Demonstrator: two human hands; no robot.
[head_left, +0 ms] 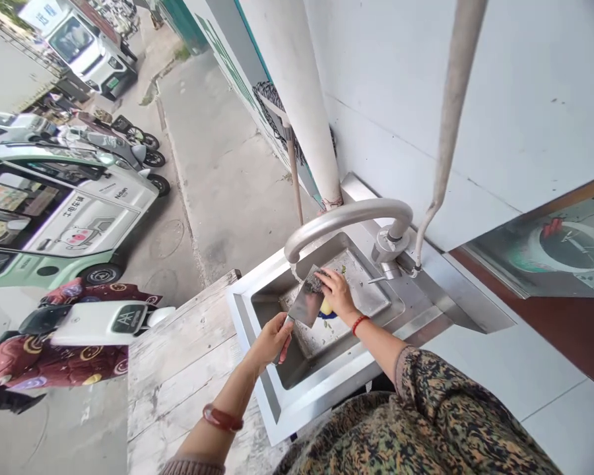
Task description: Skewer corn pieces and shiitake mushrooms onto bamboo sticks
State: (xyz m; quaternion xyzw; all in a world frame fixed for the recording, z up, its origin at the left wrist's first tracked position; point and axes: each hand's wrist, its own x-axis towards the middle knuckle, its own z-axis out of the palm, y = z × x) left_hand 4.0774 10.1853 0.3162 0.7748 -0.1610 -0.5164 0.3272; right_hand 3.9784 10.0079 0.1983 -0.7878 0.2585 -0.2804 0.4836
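Note:
My left hand point(273, 340) grips the handle of a broad steel cleaver point(307, 302), holding its blade over a stainless sink point(257, 290). My right hand point(337, 290) presses a dark scouring pad point(317, 282) against the blade's upper end. A curved metal faucet point(346, 221) arches above the blade; whether water runs I cannot tell. Under my right hand, a yellow and blue item point(327, 309) lies in the basin.
A weathered wooden bench point(178, 369) adjoins the sink on the left. A white wall point(499, 99), two pipes and a mop point(290, 142) stand behind the sink. Parked scooters point(79, 330) and a small green car point(54, 218) fill the pavement to the left.

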